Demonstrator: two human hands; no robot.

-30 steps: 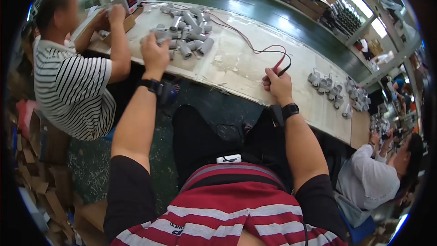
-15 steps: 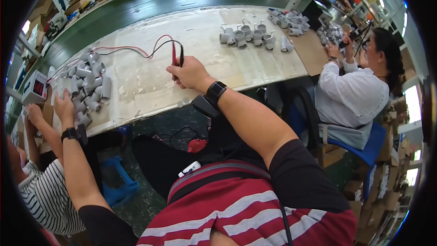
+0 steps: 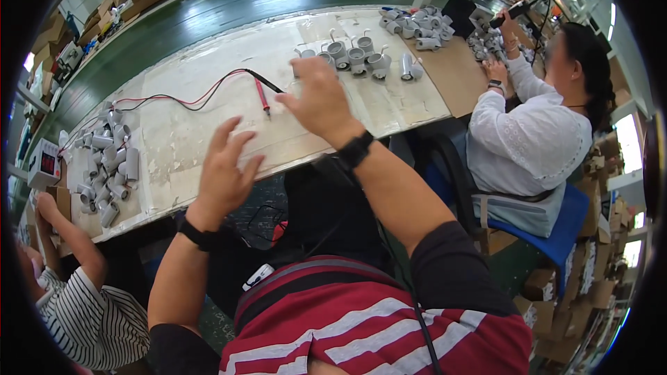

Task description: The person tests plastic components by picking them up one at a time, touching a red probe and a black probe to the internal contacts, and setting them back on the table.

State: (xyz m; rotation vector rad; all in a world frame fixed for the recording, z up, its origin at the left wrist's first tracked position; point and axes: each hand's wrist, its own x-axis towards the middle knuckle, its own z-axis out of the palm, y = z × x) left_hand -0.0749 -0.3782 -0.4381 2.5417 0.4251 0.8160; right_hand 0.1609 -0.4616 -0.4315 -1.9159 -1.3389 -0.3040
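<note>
Worktable (image 3: 180, 132) ran across the view, pale and worn. Left hand (image 3: 226, 170) hung over its front edge, palm side inward, fingers spread and lightly bent, empty. Right hand (image 3: 323, 101) was raised further right, a bit blurred, thumb and fingers apart, gripping nothing visible. Its fingertips overlapped the near-left end of a group of grey cylindrical parts (image 3: 356, 61); could not tell if they touched. One more grey part (image 3: 408, 67) sat just right of that group.

Red probe (image 3: 262, 96) lay on the tabletop between the hands, tip toward the front edge. Black probe (image 3: 264, 80) slanted right, its end close to the right thumb; contact unclear. Red and black leads (image 3: 187, 101) trailed left toward a white box with a display (image 3: 44, 164). Heap of grey parts (image 3: 108, 163) lay near that box; another heap (image 3: 424, 26) at far right, by a cardboard sheet (image 3: 445, 73). Co-worker in white (image 3: 521, 139) sat right, one hand holding a dark tool (image 3: 511, 14). Co-worker in stripes (image 3: 90, 319) sat left.
</note>
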